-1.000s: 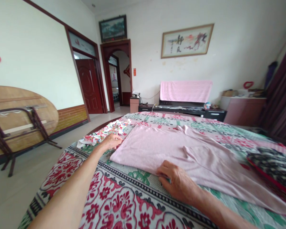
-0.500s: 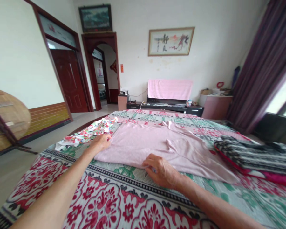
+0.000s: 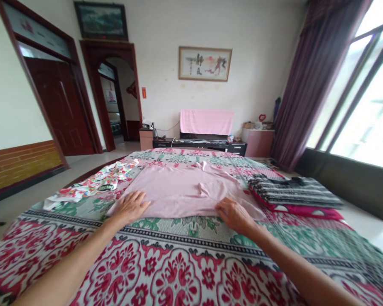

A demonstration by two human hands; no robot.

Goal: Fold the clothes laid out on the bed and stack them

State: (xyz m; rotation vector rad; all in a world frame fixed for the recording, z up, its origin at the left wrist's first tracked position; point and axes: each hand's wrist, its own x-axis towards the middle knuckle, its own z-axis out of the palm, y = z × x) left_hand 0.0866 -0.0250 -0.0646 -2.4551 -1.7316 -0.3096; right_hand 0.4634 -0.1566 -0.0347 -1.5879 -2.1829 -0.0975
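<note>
A pink garment [image 3: 181,190] lies spread flat on a bed covered with a red, green and white flowered cover [image 3: 178,267]. My left hand [image 3: 130,205] rests flat on the garment's near left corner, fingers stretched out. My right hand [image 3: 234,213] lies on the near edge of the garment toward its right side, fingers extended and lightly curved. Neither hand holds anything lifted.
A crumpled flowered cloth [image 3: 92,185] lies left of the pink garment. A folded striped stack on red cloth [image 3: 290,193] sits to the right. Beyond the bed stand a low dark cabinet with a pink towel [image 3: 207,122], dark wooden doors [image 3: 62,114], purple curtains [image 3: 303,89] and a window.
The view has swung right, bringing the window and striped stack into view. My left hand slid to the garment's near left corner and flattened. My right hand moved right along the near edge.
</note>
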